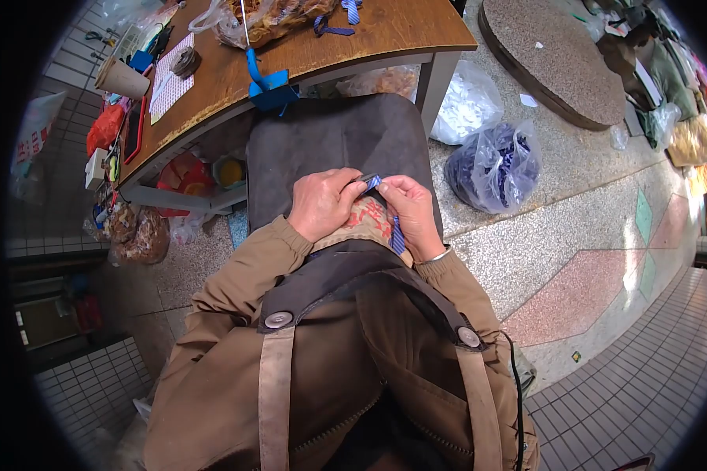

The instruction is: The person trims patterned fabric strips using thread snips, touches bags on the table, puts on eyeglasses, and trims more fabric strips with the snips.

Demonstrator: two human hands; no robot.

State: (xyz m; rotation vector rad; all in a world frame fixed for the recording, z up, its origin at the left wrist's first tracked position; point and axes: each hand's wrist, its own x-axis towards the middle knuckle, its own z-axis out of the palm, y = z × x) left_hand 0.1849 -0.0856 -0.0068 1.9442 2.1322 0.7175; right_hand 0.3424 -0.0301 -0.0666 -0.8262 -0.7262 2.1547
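Observation:
Over my lap, my left hand (320, 204) and my right hand (411, 213) meet with fingertips pinched together. Between them is the end of a small blue striped necktie (374, 184), gripped by both. A striped length of the same blue pattern (398, 235) hangs below my right hand. Something small and dark shows at my left fingertips, too small to make out. Beneath the hands lies a beige cloth with red printing (367, 220), on the dark apron (342, 137) spread across my lap.
Ahead stands a wooden table (401, 27) bearing a blue metal fixture (271, 88), a plastic bag of brown material (271, 22), small neckties (334, 31) and a paper cup (122, 78). On the floor to the right sits a clear bag of dark blue items (495, 169).

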